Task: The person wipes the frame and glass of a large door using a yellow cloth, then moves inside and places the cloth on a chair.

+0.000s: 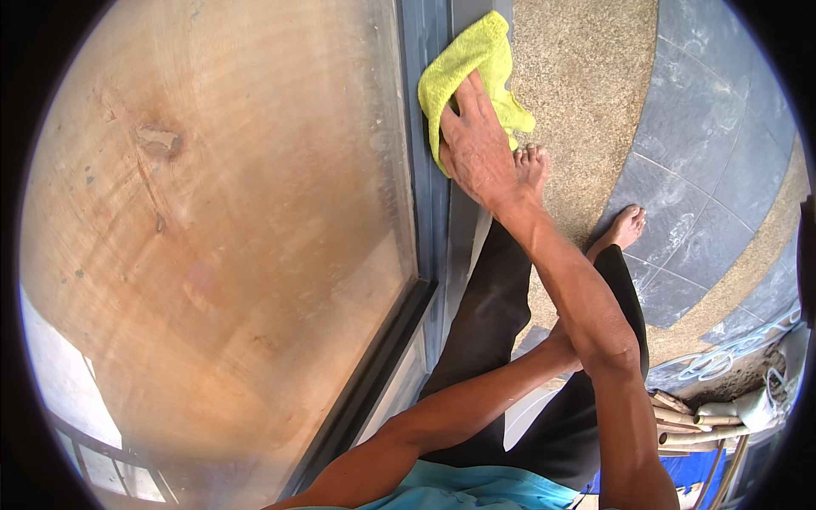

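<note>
My right hand (478, 140) presses a crumpled yellow cloth (466, 47) against the dark grey metal frame (410, 127) beside a large glass pane (229, 212), its fingers partly covered by the cloth. The pane shows a tan, blotchy surface, possibly wood behind it. Low at the right of centre, my left hand (562, 348) is mostly hidden behind my right forearm, near my thigh, so its fingers are out of sight.
My bare feet (627, 225) stand on a floor of speckled pebble finish (582, 59) and grey slate tiles (697, 102). At the lower right lie a coiled pale hose (714, 361), bamboo poles (687, 438), a white sack (756, 408) and a blue sheet (705, 476).
</note>
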A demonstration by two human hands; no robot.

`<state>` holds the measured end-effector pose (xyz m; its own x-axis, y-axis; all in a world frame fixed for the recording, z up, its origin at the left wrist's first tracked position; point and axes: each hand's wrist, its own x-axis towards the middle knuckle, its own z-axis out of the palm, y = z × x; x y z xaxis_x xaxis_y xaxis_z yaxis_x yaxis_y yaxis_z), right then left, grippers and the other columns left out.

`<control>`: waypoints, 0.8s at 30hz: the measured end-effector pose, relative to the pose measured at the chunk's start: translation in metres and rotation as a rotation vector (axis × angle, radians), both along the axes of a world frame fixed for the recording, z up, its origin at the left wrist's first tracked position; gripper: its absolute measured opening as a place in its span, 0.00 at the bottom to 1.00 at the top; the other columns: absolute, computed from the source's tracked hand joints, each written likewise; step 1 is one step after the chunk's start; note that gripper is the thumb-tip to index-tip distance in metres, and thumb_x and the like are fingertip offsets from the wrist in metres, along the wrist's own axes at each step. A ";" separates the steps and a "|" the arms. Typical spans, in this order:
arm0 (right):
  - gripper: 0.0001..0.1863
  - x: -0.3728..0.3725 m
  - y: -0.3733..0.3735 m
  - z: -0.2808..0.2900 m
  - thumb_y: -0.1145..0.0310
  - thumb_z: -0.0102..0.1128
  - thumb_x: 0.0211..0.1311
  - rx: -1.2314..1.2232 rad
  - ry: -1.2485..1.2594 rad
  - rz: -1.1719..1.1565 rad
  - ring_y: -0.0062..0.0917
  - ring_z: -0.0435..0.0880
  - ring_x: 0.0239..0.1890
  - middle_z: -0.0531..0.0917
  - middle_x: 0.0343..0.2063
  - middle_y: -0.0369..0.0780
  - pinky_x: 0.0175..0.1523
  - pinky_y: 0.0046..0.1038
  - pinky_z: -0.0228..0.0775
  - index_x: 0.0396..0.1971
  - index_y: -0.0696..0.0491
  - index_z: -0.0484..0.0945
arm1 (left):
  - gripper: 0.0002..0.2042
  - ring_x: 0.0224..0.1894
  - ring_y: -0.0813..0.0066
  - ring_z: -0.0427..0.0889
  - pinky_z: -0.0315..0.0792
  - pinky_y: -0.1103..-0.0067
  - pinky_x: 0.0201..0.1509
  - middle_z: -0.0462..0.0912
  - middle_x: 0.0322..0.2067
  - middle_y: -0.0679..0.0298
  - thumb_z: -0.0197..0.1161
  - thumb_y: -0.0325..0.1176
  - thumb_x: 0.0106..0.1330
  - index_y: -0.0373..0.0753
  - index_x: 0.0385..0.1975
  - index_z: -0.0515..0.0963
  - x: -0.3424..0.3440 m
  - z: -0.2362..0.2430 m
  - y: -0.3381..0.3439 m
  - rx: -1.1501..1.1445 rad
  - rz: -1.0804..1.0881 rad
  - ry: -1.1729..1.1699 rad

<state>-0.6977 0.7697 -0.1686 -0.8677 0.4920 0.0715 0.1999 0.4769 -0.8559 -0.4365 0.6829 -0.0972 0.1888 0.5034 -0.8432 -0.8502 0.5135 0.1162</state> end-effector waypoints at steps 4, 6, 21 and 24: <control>0.19 -0.011 0.015 0.001 0.79 0.64 0.50 0.029 0.007 -0.014 0.55 0.58 0.71 0.65 0.62 0.54 0.71 0.48 0.61 0.45 0.63 0.78 | 0.10 0.47 0.62 0.82 0.73 0.64 0.40 0.84 0.43 0.65 0.64 0.33 0.62 0.45 0.44 0.81 0.001 0.000 0.000 0.004 0.007 -0.009; 0.21 -0.001 0.005 0.000 0.78 0.64 0.50 0.039 -0.016 0.027 0.54 0.57 0.71 0.64 0.62 0.54 0.71 0.50 0.59 0.48 0.63 0.78 | 0.10 0.47 0.61 0.82 0.73 0.64 0.40 0.84 0.43 0.65 0.64 0.33 0.63 0.45 0.44 0.80 -0.001 -0.001 0.000 0.000 0.006 0.008; 0.15 -0.075 0.079 -0.017 0.73 0.60 0.54 0.459 -0.063 -0.101 0.47 0.67 0.63 0.71 0.52 0.51 0.62 0.47 0.63 0.42 0.60 0.79 | 0.11 0.48 0.59 0.82 0.73 0.63 0.41 0.83 0.44 0.64 0.63 0.33 0.65 0.45 0.46 0.79 -0.021 0.010 0.012 0.233 -1.051 0.618; 0.12 -0.050 0.048 -0.015 0.75 0.61 0.51 0.409 0.084 -0.139 0.41 0.73 0.55 0.74 0.44 0.45 0.57 0.41 0.66 0.38 0.57 0.80 | 0.11 0.48 0.59 0.82 0.73 0.63 0.42 0.83 0.44 0.64 0.62 0.33 0.65 0.45 0.46 0.78 -0.011 0.003 0.004 0.131 -0.696 0.464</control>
